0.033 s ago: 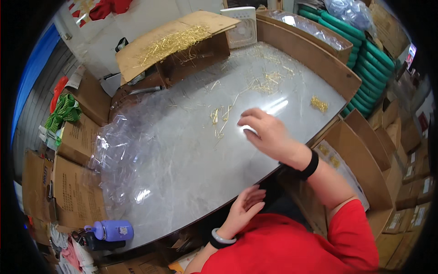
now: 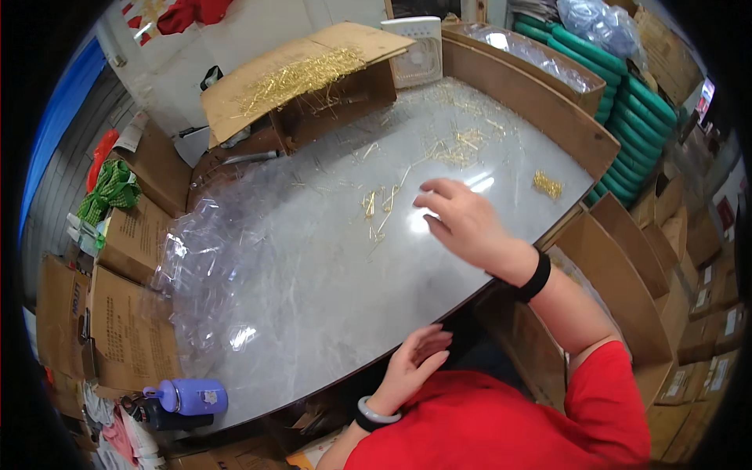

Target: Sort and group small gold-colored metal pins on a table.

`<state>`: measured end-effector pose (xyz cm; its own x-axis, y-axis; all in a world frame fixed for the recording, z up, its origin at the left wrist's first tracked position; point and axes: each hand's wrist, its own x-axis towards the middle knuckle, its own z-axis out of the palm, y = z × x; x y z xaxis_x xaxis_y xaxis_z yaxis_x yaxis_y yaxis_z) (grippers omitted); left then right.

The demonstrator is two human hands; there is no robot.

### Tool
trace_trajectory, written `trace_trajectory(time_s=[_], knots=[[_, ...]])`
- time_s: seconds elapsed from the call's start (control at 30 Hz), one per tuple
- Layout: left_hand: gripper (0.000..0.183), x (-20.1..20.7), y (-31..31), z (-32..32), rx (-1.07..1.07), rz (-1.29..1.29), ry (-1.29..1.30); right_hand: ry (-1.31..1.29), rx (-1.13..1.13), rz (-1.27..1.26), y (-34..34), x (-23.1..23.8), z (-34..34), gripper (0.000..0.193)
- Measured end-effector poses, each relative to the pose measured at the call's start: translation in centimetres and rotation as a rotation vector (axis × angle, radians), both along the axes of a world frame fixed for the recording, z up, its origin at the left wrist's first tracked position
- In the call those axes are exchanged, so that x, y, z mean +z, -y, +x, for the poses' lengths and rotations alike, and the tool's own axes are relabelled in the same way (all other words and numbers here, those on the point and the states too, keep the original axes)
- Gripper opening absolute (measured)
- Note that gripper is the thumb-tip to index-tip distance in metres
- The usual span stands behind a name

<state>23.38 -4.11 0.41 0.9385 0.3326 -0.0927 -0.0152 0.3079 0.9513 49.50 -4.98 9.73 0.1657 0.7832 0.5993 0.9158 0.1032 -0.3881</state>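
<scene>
Over the right part of the grey tabletop (image 2: 313,274), my right hand (image 2: 466,227) hovers with fingers curved and apart, and nothing shows in it. Just left of its fingertips lie a few thin gold wire hooks (image 2: 370,205). My left hand (image 2: 413,360) is near the table's front edge, its fingers spread and holding nothing visible. Beyond my right hand, more gold wire pieces (image 2: 462,145) are scattered about. A compact gold bundle (image 2: 547,184) sits near the right edge. At the back, a heap of gold wires (image 2: 301,78) rests on a tilted cardboard flap (image 2: 227,106).
Clear plastic sleeves (image 2: 207,258) pile along the left side, beside cardboard boxes (image 2: 129,333). A purple bottle (image 2: 196,396) is at the front left corner. A white fan (image 2: 417,53) stands at the back. Cardboard trays (image 2: 611,266) and green coils (image 2: 641,133) are on the right.
My right hand has shifted very slightly to the right. My left hand is almost unmoved, with its fingers still apart. The things on the table lie as before.
</scene>
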Motion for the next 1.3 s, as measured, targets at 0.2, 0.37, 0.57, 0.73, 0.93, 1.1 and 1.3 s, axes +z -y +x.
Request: trace_trajectory(time_s=[0.2,0.37,0.57,0.73,0.93,1.1,1.3], knots=[[0.027,3.1,-2.9,-4.4,0.436,0.892,-0.156,0.555,-0.356,-0.252,-3.1,1.9,7.6,0.032],[0.022,1.8,-5.9,-5.5,0.603,1.266,-0.073,-0.155,-0.231,-0.481,-7.5,2.4,12.4,0.041],[0.023,0.0,-7.1,-5.0,0.644,1.332,-0.126,-0.043,-0.492,-0.575,-10.0,-1.1,20.6,0.069],[0.03,-0.1,-7.0,-5.1,0.628,1.346,-0.162,-0.335,-0.726,-0.73,-8.6,-3.2,31.3,0.097],[0.033,-0.4,-5.9,-5.2,0.725,1.382,-0.161,-0.412,-0.969,-0.906,-8.3,-5.5,34.1,0.104],[0.032,-0.9,-6.1,-5.0,0.743,1.372,-0.136,-0.287,-0.97,-1.101,-11.7,-5.8,29.7,0.108],[0.035,-1.0,-6.1,-5.0,0.69,1.366,-0.197,-0.231,-0.69,-1.073,-15.5,-5.2,17.7,0.101]])
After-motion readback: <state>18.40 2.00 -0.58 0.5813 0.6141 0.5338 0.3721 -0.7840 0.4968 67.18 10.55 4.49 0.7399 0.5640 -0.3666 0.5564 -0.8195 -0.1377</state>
